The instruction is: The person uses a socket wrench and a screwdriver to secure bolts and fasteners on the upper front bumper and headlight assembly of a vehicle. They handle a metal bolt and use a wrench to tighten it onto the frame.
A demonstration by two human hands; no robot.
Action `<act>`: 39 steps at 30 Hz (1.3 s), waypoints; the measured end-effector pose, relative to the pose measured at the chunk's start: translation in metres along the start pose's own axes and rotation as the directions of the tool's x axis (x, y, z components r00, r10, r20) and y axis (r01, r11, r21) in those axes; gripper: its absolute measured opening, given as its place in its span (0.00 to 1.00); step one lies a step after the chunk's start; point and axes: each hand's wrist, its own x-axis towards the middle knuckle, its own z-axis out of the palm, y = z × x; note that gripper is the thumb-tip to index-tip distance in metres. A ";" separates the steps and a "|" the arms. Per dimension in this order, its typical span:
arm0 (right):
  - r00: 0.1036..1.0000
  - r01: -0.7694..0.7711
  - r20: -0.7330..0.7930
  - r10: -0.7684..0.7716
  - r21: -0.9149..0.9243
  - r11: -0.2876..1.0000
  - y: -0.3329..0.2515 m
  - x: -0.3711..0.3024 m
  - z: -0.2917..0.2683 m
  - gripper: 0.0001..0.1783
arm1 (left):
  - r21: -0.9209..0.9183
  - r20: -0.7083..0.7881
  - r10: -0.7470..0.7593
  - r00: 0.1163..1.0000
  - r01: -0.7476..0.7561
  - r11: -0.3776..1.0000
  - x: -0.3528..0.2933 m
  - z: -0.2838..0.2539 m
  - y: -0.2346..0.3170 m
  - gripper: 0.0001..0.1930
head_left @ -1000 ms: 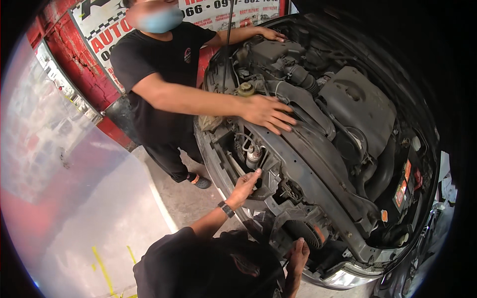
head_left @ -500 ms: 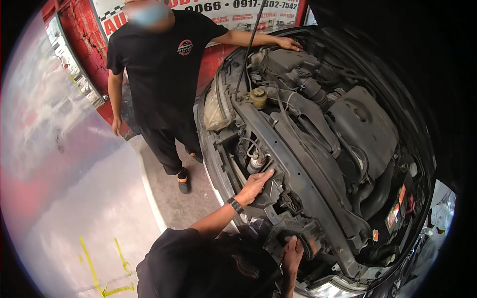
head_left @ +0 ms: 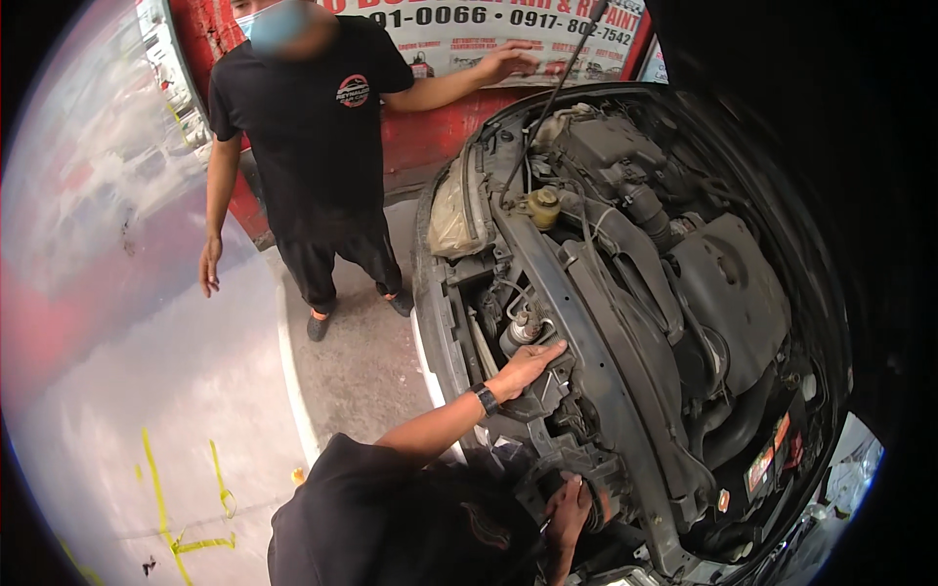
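My left hand [head_left: 528, 371], with a dark watch on the wrist, lies on black plastic at the inner side of the car's front crossbar [head_left: 598, 369]. One finger stretches along the bar's edge; the others are partly hidden. Just beyond it sits a silver canister with thin pipes [head_left: 521, 332]. Lower down, at the near front corner, my right hand [head_left: 569, 506] is closed on a round black part with an orange-red edge [head_left: 601, 503]. Its fingertips show at the rim, while the far side of that part is hidden.
The engine bay holds a dark engine cover [head_left: 733, 278], a yellowish reservoir [head_left: 543, 207] and a battery [head_left: 769, 457]. A prop rod [head_left: 553, 103] rises at the far side. Another person [head_left: 311, 137] stands beyond the headlight [head_left: 457, 215]. A pale panel [head_left: 186, 391] lies left.
The other person's hand has lifted off the far engine bay edge into the air, and their feet have shifted. My view has moved slightly; both my hands stay at the same places.
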 end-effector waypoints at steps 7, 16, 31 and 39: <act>0.992 -0.106 -0.054 0.116 0.159 0.981 0.004 0.010 -0.003 0.21 | 0.094 0.050 0.040 0.998 -0.045 0.995 -0.001 0.008 0.013 0.21; 0.988 -0.125 -0.069 0.141 0.192 0.973 -0.003 0.010 0.002 0.22 | 0.077 0.003 0.062 0.998 -0.062 0.995 0.006 0.012 0.005 0.23; 0.961 -0.130 -0.180 0.210 0.375 0.918 0.016 0.021 -0.010 0.23 | 0.059 -0.019 0.027 0.999 -0.026 0.998 0.000 0.015 0.009 0.22; 0.961 -0.092 -0.207 0.181 0.379 0.921 0.017 0.021 -0.011 0.23 | 0.079 -0.036 0.070 0.997 -0.067 0.995 0.005 0.013 0.002 0.24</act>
